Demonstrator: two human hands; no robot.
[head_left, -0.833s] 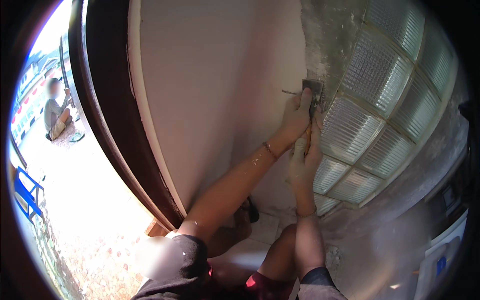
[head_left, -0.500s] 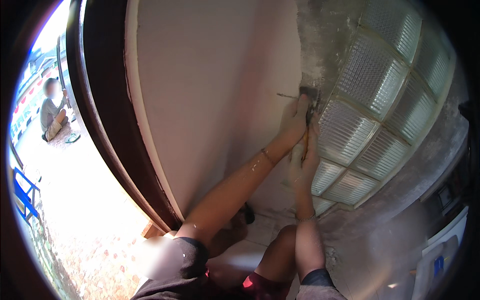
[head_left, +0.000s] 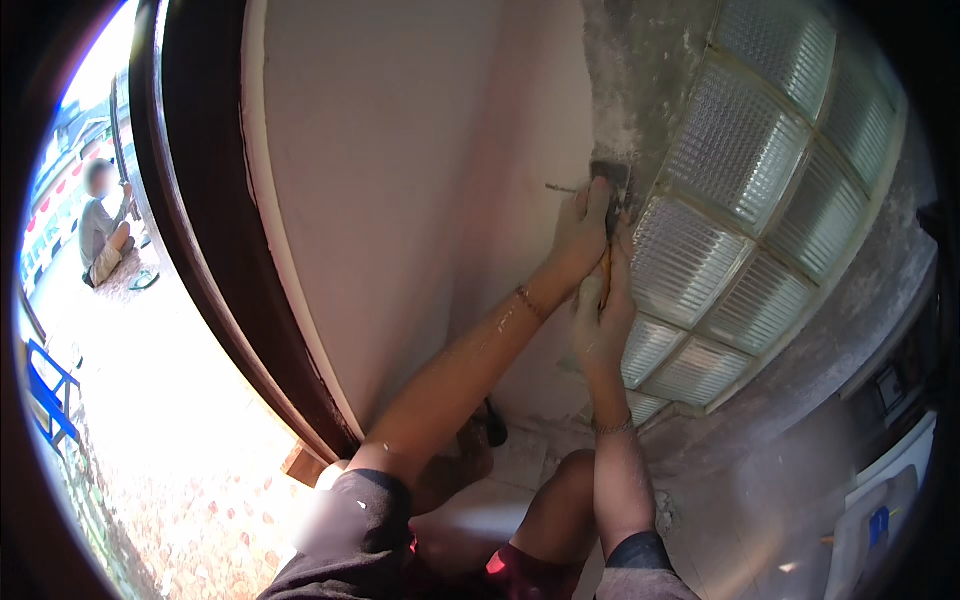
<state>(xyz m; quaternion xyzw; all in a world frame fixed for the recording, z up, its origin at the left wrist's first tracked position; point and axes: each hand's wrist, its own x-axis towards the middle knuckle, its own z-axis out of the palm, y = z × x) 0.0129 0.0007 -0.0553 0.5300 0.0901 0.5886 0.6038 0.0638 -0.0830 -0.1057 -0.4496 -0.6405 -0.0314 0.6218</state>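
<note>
Putty knife (head_left: 616,192), one, sits in two hands: the left hand (head_left: 583,236) closed around it, thumb on the blade, the right hand (head_left: 606,312) wrapped on the handle just below. Its blade meets one grey wall strip (head_left: 640,85) above the left hand. At least eight glass blocks (head_left: 737,140) stand right of both hands; one seated person (head_left: 97,232) is far left.

From my remote seat I see a dark door frame (head_left: 205,150), a pale wall (head_left: 370,150), ribbed glass blocks (head_left: 735,140) and (outside, in glaring sun) a mottled floor (head_left: 215,525).
</note>
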